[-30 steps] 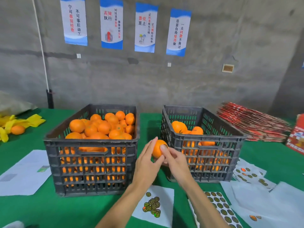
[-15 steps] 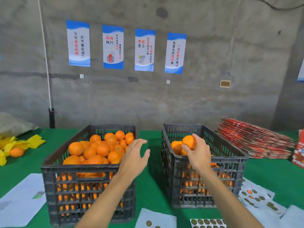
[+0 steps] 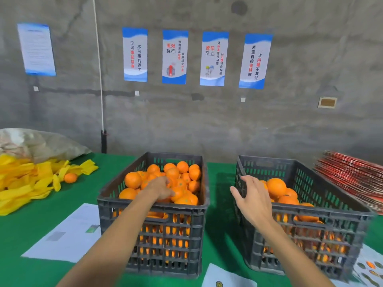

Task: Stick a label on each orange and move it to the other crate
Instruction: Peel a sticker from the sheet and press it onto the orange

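While my left hand (image 3: 159, 188) curls round an orange (image 3: 177, 193) in the left crate (image 3: 153, 208), my right hand (image 3: 251, 198) hangs open, holding nothing.

Two crates (image 3: 152, 206) side by side on table (image 3: 219, 241)

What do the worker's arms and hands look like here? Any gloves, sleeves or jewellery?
Both arms are bare as far as the picture shows: no sleeves reach into view. The left hand and the right hand wear no gloves, and no watch, bracelet or ring shows on the wrists or on the fingers that can be seen. No tape, bandage or markings show either.
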Demonstrator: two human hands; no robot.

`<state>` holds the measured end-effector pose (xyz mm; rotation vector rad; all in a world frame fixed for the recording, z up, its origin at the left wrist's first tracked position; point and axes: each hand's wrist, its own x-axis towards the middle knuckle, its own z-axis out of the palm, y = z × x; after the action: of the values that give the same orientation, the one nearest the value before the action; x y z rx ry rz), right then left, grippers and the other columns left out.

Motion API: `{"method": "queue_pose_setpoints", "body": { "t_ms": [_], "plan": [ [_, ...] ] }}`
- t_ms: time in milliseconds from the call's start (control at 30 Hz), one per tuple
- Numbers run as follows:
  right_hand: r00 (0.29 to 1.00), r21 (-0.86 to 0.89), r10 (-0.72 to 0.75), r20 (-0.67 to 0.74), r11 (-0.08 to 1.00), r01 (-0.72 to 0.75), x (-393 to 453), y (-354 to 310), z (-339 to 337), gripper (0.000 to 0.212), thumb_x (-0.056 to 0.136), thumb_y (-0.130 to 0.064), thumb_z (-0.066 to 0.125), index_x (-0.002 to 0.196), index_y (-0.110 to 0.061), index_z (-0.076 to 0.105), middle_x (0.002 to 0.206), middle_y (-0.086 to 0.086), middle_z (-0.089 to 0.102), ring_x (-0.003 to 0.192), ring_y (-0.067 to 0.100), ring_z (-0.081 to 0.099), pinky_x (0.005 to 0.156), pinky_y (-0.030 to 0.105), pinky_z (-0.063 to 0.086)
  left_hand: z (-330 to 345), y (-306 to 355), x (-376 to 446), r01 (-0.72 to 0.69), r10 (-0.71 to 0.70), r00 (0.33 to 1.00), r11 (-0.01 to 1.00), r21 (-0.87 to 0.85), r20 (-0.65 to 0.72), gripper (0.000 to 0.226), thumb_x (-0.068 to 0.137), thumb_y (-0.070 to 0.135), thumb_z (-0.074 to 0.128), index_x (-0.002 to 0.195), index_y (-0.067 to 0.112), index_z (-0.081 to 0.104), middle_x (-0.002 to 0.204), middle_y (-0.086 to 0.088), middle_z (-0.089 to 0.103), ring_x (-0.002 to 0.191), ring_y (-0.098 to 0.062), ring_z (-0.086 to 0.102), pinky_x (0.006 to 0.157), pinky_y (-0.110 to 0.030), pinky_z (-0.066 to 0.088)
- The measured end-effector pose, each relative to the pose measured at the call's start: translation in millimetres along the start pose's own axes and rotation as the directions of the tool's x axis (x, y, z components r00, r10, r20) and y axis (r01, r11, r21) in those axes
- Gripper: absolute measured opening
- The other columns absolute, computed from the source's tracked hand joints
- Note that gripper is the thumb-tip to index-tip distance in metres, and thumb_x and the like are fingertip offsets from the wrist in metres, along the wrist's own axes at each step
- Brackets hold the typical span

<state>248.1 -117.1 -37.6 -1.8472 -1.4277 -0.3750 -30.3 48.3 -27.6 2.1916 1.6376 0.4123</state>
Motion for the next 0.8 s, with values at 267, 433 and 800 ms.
{"method": "queue_pose_setpoints", "body": {
  "t_ms": [267, 433, 800],
  "plan": [
    [0.998, 0.071, -0.049, 0.050, 0.996, 0.045, -37, -17, 37, 0.054, 0.097, -0.049, 0.061, 0.140, -0.017, 0.056, 0.142, -0.003, 0.057, 0.134, 0.016, 0.049, 0.112, 0.037, 0.040, -8, -18, 38, -0.001, -0.009, 0.999, 0.981, 0.194, 0.049, 0.090, 0.088, 0.042, 0.078, 0.161, 0.038, 0.024, 0.166, -0.019, 0.004, 0.142, -0.043, 0.041, 0.115, -0.051, 0.041],
    [0.995, 0.109, -0.033, 0.099, 0.994, 0.022, -52, -13, 47, 0.055, 0.099, -0.052, 0.057, 0.144, -0.022, 0.051, 0.146, -0.009, 0.052, 0.138, 0.010, 0.043, 0.116, 0.033, 0.038, -5, -12, 45, -0.035, 0.022, 0.998, 0.973, 0.227, 0.059, 0.079, 0.089, 0.022, 0.079, 0.153, 0.037, 0.035, 0.163, -0.013, 0.015, 0.139, -0.043, 0.043, 0.112, -0.053, 0.044],
    [0.994, 0.219, 0.010, 0.108, 0.975, -0.033, -63, -13, 36, 0.049, 0.102, -0.041, 0.056, 0.145, -0.021, 0.050, 0.146, -0.008, 0.052, 0.138, 0.009, 0.043, 0.117, 0.033, 0.036, -14, 11, 29, -0.242, 0.213, 0.910, 0.969, -0.040, -0.355, 0.059, 0.095, 0.031, 0.072, 0.147, 0.025, 0.043, 0.140, -0.014, 0.056, 0.124, -0.035, 0.056, 0.099, -0.045, 0.048]
  ]
}}
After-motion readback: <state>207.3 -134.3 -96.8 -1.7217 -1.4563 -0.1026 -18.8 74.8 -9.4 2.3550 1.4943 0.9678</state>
